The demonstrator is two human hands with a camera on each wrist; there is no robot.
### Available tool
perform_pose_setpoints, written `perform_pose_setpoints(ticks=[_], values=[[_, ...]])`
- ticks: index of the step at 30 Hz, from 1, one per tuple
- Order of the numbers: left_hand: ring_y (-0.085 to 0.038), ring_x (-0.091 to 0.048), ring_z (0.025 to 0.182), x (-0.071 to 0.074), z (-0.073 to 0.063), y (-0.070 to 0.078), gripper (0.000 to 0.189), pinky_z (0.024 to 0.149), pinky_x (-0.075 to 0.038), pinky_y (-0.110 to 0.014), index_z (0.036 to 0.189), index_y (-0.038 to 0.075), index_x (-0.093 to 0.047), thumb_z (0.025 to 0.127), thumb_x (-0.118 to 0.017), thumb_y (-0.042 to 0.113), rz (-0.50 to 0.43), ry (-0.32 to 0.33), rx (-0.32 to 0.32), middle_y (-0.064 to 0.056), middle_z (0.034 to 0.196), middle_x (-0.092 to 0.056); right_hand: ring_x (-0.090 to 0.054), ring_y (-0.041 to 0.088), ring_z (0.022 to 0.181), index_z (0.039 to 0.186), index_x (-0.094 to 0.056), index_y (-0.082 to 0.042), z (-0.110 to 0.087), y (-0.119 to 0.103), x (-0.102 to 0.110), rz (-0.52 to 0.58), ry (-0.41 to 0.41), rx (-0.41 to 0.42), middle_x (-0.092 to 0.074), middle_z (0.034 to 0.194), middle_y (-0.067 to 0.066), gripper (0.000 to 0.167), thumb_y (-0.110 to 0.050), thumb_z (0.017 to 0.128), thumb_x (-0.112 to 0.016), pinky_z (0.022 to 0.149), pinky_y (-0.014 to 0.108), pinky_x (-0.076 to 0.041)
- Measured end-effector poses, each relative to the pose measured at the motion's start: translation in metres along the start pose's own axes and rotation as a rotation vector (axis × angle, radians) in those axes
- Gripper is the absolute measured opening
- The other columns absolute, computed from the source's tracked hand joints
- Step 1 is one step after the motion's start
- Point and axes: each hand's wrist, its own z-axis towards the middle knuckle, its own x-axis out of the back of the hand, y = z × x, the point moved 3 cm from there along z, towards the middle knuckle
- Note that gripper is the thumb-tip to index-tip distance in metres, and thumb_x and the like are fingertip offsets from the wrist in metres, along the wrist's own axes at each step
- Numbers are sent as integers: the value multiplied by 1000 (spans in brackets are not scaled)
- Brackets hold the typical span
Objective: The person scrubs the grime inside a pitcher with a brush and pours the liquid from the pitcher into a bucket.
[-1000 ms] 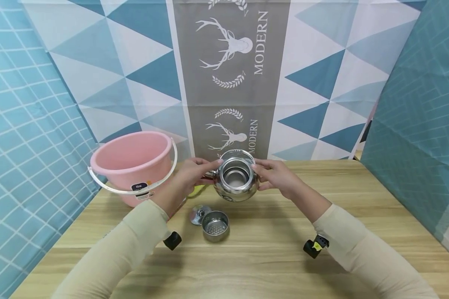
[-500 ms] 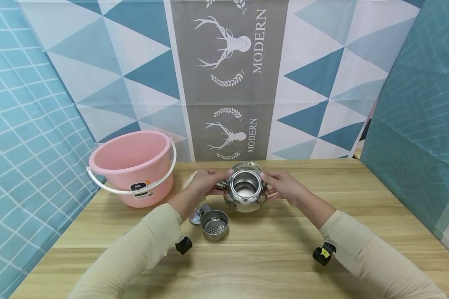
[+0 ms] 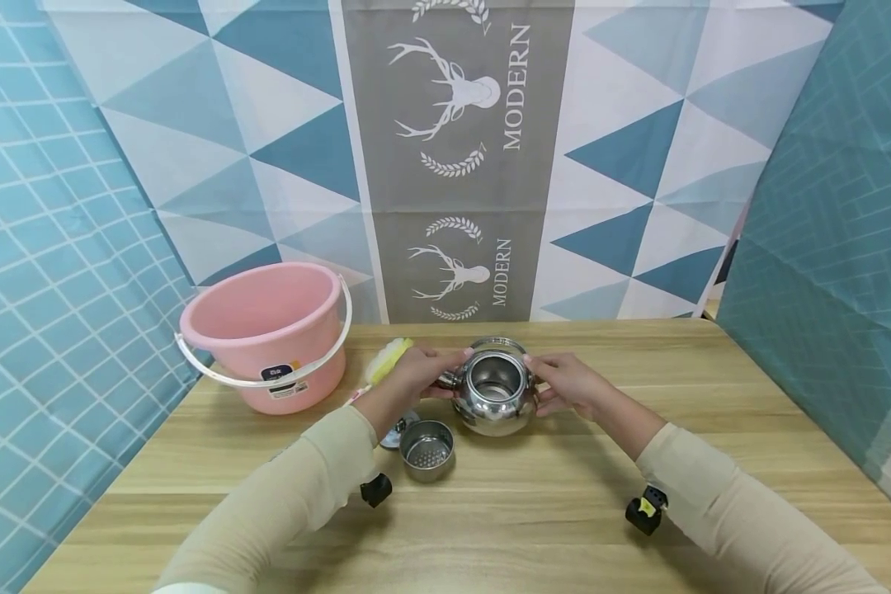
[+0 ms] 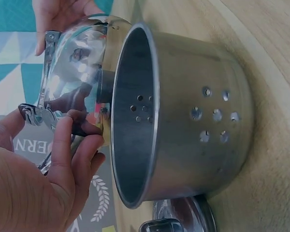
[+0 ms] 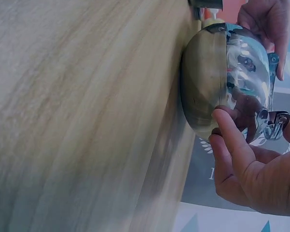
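A shiny round stainless steel teapot point(image 3: 493, 417) sits low over the table, its mouth uncovered and tilted toward me. My left hand point(image 3: 429, 373) grips it on the spout side, thumb up by the handle's bracket. On the opposite side my right hand point(image 3: 573, 384) holds the round body, with fingers point(image 5: 234, 145) against the metal and thumb near the other bracket. In front of the pot stands a perforated metal strainer basket point(image 3: 426, 464), upright. The teapot's lid point(image 4: 183, 215) lies beside the basket, partly hidden by it in the head view.
A pink bucket point(image 3: 319, 375) with a white handle stands at the back left. Between it and my left hand lies a yellow and white scrubbing brush point(image 3: 388, 360), partly hidden by my forearm. A patterned cloth point(image 3: 624, 165) hangs behind the wooden table point(image 3: 535, 528).
Both hands have brought the teapot down toward the table, nearer to me and slightly right. The yellow and white brush shows more clearly now; my left forearm covers more of the lid.
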Motion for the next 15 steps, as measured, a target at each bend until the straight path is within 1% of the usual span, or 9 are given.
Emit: perform_pose_setpoints(ticks=[3, 7, 10, 15], values=[[-18, -64, 56, -1, 1, 0, 39, 51, -54, -23, 88, -1, -64, 83, -77, 35, 7, -5, 1, -12, 88, -64, -66, 31, 88, 143, -34, 11, 2, 1, 1, 1, 4, -9, -45, 128, 33, 58, -33, 105, -42, 75, 41, -58], [-18, -64, 57, 0, 4, 0, 44, 52, -54, -24, 95, -3, -62, 84, -76, 37, 31, -19, -7, -13, 91, -64, -64, 29, 86, 144, -34, 11, 5, 3, 1, 3, 10, -24, -43, 131, 34, 60, -34, 105, -41, 74, 40, -58], [-17, -62, 56, 3, 6, -1, 46, 51, -54, -25, 97, -3, -62, 84, -76, 39, 47, -17, -6, -11, 92, -62, -61, 27, 84, 143, -36, 10, 8, 4, -1, 12, 12, -33, -43, 130, 32, 61, -37, 105, -42, 73, 40, -58], [-17, -62, 57, 8, 12, -6, 47, 51, -54, -25, 93, 0, -63, 84, -74, 44, 90, -40, 23, -9, 86, -62, -58, 24, 81, 137, -44, 9, 12, 6, -5, 4, 46, -54, -47, 125, 27, 62, -42, 103, -43, 69, 37, -58]])
